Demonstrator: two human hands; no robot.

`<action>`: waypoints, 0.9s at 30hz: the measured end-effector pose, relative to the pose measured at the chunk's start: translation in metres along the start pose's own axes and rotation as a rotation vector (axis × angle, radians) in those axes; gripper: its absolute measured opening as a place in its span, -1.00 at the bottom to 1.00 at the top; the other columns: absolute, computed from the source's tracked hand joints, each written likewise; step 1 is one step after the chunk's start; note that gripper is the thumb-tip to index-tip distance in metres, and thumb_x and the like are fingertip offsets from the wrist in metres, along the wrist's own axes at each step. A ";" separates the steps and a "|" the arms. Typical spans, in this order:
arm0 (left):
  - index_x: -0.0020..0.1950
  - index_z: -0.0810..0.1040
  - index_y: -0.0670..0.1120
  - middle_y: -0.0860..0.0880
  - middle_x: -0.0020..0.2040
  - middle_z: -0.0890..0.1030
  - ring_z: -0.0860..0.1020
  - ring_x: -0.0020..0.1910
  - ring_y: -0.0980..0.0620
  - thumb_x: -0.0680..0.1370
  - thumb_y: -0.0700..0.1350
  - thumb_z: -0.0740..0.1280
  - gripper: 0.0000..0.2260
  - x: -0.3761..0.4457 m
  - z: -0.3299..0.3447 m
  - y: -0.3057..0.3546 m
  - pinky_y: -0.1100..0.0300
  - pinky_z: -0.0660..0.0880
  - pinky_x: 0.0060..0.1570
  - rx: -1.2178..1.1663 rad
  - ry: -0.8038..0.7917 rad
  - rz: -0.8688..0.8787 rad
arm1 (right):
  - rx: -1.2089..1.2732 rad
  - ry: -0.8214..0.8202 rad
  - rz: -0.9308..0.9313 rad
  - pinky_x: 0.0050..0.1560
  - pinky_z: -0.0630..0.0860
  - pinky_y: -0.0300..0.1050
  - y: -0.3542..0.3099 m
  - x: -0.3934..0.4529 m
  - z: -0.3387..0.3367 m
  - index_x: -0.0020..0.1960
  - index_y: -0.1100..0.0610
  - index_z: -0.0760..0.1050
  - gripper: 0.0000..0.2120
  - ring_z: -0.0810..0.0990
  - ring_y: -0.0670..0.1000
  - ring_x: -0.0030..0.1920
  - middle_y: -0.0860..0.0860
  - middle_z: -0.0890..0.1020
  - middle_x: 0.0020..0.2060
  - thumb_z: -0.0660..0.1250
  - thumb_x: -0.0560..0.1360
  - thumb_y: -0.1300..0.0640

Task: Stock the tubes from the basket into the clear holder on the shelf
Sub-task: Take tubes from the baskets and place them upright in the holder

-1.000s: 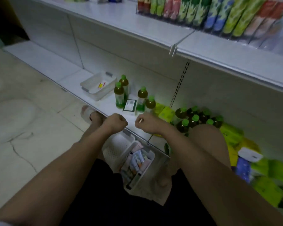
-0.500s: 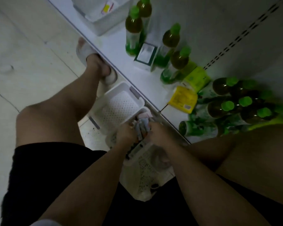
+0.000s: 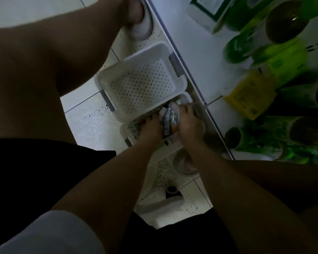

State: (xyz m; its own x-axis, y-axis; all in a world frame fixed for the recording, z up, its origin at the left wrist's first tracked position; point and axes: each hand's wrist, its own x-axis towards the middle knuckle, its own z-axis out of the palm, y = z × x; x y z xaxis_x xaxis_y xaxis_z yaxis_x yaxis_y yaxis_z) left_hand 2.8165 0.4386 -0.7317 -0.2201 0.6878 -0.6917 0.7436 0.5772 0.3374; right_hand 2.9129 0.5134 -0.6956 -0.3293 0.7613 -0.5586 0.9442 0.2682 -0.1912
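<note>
Both hands, left [image 3: 151, 130] and right [image 3: 188, 125], grip a bunch of tubes [image 3: 170, 119] in the basket [image 3: 126, 132] beneath them; the stocking seems barely begun, and the holder is unseen.

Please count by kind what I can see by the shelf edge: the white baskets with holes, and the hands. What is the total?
Empty white perforated plastic basket: 1
White perforated plastic basket with tubes in it: 1
Hands at the bundle of tubes: 2, left hand and right hand
Total: 4
The tubes are too blurred to count.
</note>
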 end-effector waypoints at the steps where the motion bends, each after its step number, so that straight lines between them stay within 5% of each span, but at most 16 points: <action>1: 0.58 -0.01 -0.04 -0.20 0.44 0.31 0.39 0.33 -0.21 0.63 0.09 0.13 -0.42 0.002 0.000 -0.001 -0.05 0.36 0.25 -0.055 -0.007 -0.030 | -0.007 -0.018 0.015 0.04 0.49 0.02 0.003 -0.001 0.005 0.35 0.15 0.39 -0.66 0.55 0.22 0.15 0.18 0.49 0.27 0.22 0.59 0.11; 4: 0.48 0.28 0.00 -0.18 0.28 0.53 0.52 0.19 -0.20 0.56 0.16 0.17 -0.49 0.007 0.007 -0.005 0.00 0.43 0.16 -0.312 0.019 -0.125 | 0.090 -0.030 0.034 0.05 0.50 -0.02 0.007 -0.006 0.017 0.21 0.23 0.47 -0.78 0.60 0.18 0.08 0.20 0.62 0.07 0.20 0.61 0.18; 8: 0.41 0.40 0.08 -0.18 0.20 0.59 0.55 0.12 -0.19 0.46 0.32 -0.08 -0.36 0.001 0.004 -0.001 0.01 0.42 0.18 -0.416 0.076 -0.094 | 0.285 -0.092 0.110 0.01 0.54 0.02 0.005 -0.007 0.020 0.19 0.27 0.47 -0.75 0.59 0.20 0.07 0.22 0.62 0.08 0.21 0.61 0.14; 14: 0.50 0.27 -0.04 -0.10 0.02 0.60 0.57 -0.04 -0.15 0.62 0.01 0.15 -0.56 -0.001 -0.001 -0.001 0.15 0.39 -0.15 -0.369 0.005 -0.139 | 0.340 -0.108 0.236 -0.10 0.54 -0.06 0.000 0.006 0.028 0.10 0.26 0.52 -0.76 0.61 0.17 0.02 0.19 0.63 0.03 0.33 0.54 0.10; 17: 0.28 0.51 -0.11 -0.19 0.10 0.62 0.57 0.03 -0.17 0.63 0.04 0.15 -0.67 -0.004 -0.003 0.001 0.14 0.40 -0.08 -0.483 0.019 -0.206 | 0.457 -0.166 0.293 -0.25 0.45 -0.17 -0.002 0.013 0.033 0.03 0.24 0.57 -0.72 0.63 0.15 -0.08 0.17 0.66 -0.05 0.26 0.59 0.03; 21: 0.19 0.54 -0.11 -0.18 0.13 0.60 0.55 0.02 -0.12 0.65 0.05 0.10 -0.67 -0.008 -0.011 0.008 0.16 0.38 -0.04 -0.512 0.043 -0.205 | 0.557 -0.214 0.306 -0.46 0.37 -0.25 -0.004 0.011 0.031 -0.05 0.19 0.57 -0.71 0.62 0.15 -0.18 0.10 0.62 -0.20 0.23 0.61 -0.02; 24: 0.24 0.50 -0.16 -0.23 0.11 0.60 0.57 0.05 -0.20 0.66 0.05 0.07 -0.63 -0.012 -0.019 0.013 0.04 0.50 0.05 -0.397 0.066 -0.151 | 0.490 -0.173 0.266 -0.44 0.28 -0.26 -0.002 0.003 0.018 -0.09 0.24 0.58 -0.65 0.55 0.08 -0.28 0.09 0.59 -0.28 0.21 0.61 -0.03; 27: 0.15 0.52 -0.20 -0.22 0.06 0.61 0.59 0.05 -0.20 0.66 -0.04 0.11 -0.70 -0.020 -0.034 0.017 0.07 0.48 -0.04 -0.369 0.094 -0.168 | 0.497 -0.140 0.240 -0.24 0.35 -0.21 0.005 -0.006 -0.001 -0.05 0.22 0.54 -0.80 0.54 0.08 -0.18 0.09 0.56 -0.23 0.24 0.58 0.10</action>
State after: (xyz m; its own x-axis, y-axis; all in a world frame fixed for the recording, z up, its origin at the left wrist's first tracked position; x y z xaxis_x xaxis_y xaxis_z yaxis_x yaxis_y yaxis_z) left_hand 2.8119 0.4496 -0.6900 -0.3882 0.5979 -0.7013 0.4202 0.7921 0.4428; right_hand 2.9196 0.5106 -0.6928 -0.1332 0.6718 -0.7287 0.8923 -0.2387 -0.3832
